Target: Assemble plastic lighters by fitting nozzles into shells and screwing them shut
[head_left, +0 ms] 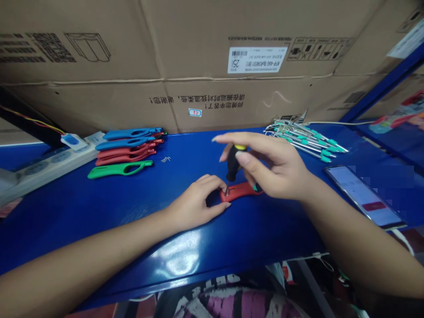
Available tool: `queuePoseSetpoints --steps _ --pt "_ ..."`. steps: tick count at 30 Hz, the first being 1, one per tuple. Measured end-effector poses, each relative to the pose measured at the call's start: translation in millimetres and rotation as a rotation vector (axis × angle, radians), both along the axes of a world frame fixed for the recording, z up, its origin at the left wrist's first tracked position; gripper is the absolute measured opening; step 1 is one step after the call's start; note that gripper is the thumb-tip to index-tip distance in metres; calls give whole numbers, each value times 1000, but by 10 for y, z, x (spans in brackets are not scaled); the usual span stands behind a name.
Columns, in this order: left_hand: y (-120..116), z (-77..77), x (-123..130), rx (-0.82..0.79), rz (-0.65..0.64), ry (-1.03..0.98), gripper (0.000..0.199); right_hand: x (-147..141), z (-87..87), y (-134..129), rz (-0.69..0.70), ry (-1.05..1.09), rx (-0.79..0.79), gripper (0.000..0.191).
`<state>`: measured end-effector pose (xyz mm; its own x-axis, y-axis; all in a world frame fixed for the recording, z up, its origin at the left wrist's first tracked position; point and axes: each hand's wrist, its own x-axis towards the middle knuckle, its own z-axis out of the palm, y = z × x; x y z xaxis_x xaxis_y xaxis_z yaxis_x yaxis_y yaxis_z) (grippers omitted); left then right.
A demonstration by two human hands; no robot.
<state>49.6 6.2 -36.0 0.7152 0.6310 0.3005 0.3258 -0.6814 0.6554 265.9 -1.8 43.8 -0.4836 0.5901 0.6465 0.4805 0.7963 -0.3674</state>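
Observation:
A red lighter handle lies flat on the blue tabletop. My left hand pinches its left end between thumb and fingers. Above it, my right hand is closed around a screwdriver with a black grip and a yellow top. The screwdriver stands nearly upright, its tip down at the left end of the handle, close to my left fingertips. My right hand covers the far end of the handle. Whether the tip sits in a screw cannot be made out.
Several blue, red and green lighter handles lie at the left, with small screws beside them. A power strip runs behind. Metal rods with teal ends are piled at the right, near a phone. Cardboard walls the back.

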Motion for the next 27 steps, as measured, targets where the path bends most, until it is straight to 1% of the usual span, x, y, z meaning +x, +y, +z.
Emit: queuePoseSetpoints --steps 3,4,5,8,9,12,13,14,16,18,21,22,23,26,27 --pt "1 -2 -2 16 0 -6 14 21 13 3 -74 -83 156 36" --pt "1 -1 -3 15 -4 -6 14 31 23 3 -78 -102 180 38" --pt "1 2 -3 11 -7 -5 14 41 36 1 -64 -112 163 39" --pt "1 12 -3 -3 -11 -2 14 63 60 5 -7 -78 28 39" --pt "1 14 -3 -5 -13 -4 14 68 57 12 -12 -74 20 37" --pt "1 12 -2 -9 -18 -14 14 76 23 42 -66 -89 137 36" --pt "1 10 -2 -12 -19 -16 14 75 8 49 -64 -88 152 38" --pt "1 9 -2 -15 -20 -15 14 72 -5 55 -49 -77 132 39" --pt "1 6 -3 -18 -18 -10 14 58 -21 57 9 -41 32 42" --pt "1 4 -4 -13 -17 -5 14 41 -28 54 16 -21 -12 41" --pt "2 3 -5 -2 -16 -4 14 25 -29 45 -63 -29 111 38" --pt "2 4 -5 -1 -15 -4 14 23 -28 40 -68 -28 124 37" --pt "2 5 -4 1 -13 -3 15 20 -27 35 -48 -22 99 37" --pt "2 6 -2 9 -9 2 15 11 -23 19 64 18 -58 40" --pt "2 5 -2 14 -10 -1 15 6 -23 16 70 26 -57 38"
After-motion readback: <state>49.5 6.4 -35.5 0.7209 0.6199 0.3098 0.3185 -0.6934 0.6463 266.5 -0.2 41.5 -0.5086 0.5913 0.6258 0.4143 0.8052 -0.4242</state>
